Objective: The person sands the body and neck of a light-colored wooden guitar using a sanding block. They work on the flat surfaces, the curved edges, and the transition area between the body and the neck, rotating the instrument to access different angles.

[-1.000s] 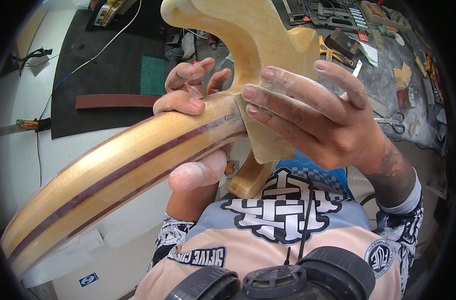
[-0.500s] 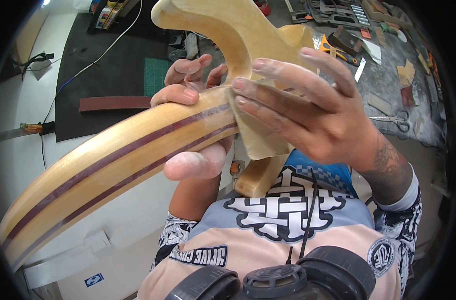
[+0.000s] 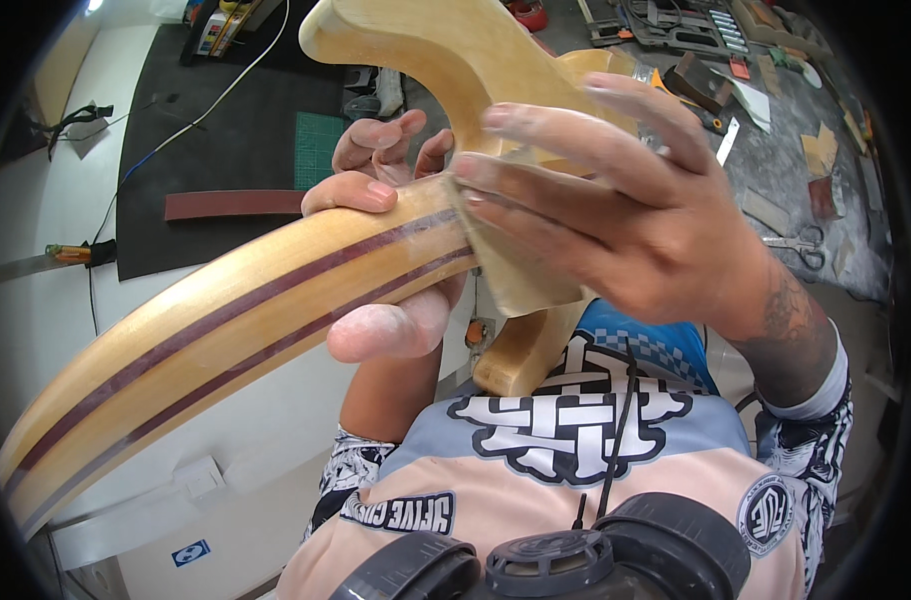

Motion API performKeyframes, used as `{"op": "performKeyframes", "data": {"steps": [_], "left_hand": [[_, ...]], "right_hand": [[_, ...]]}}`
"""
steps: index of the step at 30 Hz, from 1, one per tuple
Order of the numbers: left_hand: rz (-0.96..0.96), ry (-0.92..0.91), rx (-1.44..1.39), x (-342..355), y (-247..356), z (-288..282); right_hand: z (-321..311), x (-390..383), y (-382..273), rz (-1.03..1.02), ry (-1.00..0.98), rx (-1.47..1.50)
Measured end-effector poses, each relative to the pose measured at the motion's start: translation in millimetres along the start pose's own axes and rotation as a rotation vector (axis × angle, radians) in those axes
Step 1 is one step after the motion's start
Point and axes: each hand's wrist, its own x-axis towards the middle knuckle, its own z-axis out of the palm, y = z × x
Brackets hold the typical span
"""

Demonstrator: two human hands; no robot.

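Note:
A pale wooden guitar (image 3: 225, 300) with dark lengthwise stripes lies across in front of me. Its striped neck reaches down to the lower left, and the body with its curved horns is at the top and against my chest. My left hand (image 3: 350, 192) is wrapped round the neck close to the body, fingertips over the far edge and the dusty thumb under the near edge. A folded tan sheet of sandpaper (image 3: 530, 275) lies over the joint of neck and body. My right hand (image 3: 655, 225) presses it there under dusty, extended fingers, which hide part of the wood.
Behind the guitar is a dark, dusty bench with scissors (image 3: 805, 246), a green cutting mat (image 3: 318, 150) and a reddish-brown abrasive strip (image 3: 230, 204). A handled blade (image 3: 70, 254) is at far left. A grey respirator (image 3: 550, 560) shows at the bottom.
My right hand has slid slightly left with the sandpaper across the joint. My left hand keeps its grip on the neck. The bench has shifted slightly in the view.

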Motion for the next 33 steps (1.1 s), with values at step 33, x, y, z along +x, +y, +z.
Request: {"op": "performKeyframes", "data": {"steps": [33], "left_hand": [[0.121, -0.280, 0.363, 17.7, -26.4, -3.3]], "right_hand": [[-15.9, -69.0, -21.6, 1.176, 0.272, 1.111]]}}
